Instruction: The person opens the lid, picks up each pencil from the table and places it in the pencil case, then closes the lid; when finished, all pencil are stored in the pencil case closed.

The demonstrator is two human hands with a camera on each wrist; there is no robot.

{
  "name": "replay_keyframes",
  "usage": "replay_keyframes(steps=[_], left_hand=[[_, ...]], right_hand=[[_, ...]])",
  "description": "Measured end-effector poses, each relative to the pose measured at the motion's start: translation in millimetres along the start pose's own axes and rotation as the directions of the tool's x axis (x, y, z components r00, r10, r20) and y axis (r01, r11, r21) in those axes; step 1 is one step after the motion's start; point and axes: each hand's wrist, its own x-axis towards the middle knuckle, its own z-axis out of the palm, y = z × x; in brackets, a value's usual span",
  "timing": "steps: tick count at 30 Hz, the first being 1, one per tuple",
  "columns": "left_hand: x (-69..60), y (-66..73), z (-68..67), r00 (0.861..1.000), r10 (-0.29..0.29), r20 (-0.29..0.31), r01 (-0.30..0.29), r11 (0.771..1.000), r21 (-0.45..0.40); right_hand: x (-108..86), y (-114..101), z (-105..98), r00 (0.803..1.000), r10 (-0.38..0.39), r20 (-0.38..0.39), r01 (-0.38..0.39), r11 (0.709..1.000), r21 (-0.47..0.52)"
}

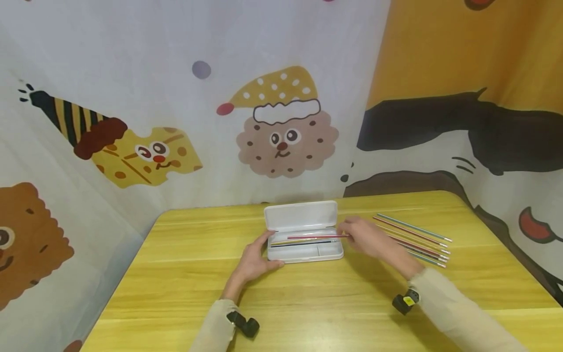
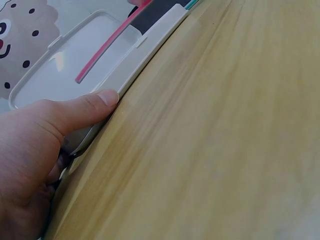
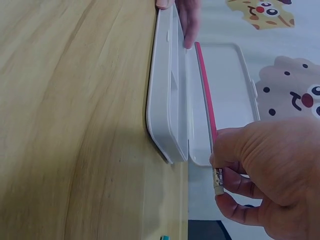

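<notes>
An open white pencil case (image 1: 292,253) lies on the table, its lid (image 1: 301,216) tipped back toward the wall. A yellow pencil and a black pencil (image 1: 303,244) lie inside it. My left hand (image 1: 254,259) grips the case's left end, with the thumb (image 2: 95,107) against the front edge and the fingers toward the back corner. Between thumb and fingers, my right hand (image 1: 362,235) pinches a pink-red pencil (image 3: 208,100) near its eraser end. That pencil is held over the case, its other end pointing left.
Right of the case, several pencils with white erasers lie roughly side by side, a blue pencil (image 1: 414,227) farthest back. The wooden table (image 1: 184,274) meets a cartoon-printed curtain (image 1: 211,161) behind. My right forearm passes close to the loose pencils.
</notes>
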Motion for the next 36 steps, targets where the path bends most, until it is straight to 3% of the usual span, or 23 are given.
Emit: replay_keyframes(steps=[22,36], left_hand=[[-1.1,2.6,-0.3,1.0,0.009,-0.006,-0.009,1.0,-0.014],[-0.9,2.0,-0.8,1.0,0.022,-0.006,-0.022,1.0,0.002]], right_hand=[[17.9,-6,15,0.998,-0.011,0.059,0.011,1.0,0.0],[27.1,-10,21,0.997,-0.055,0.054,0.054,0.998,0.019]])
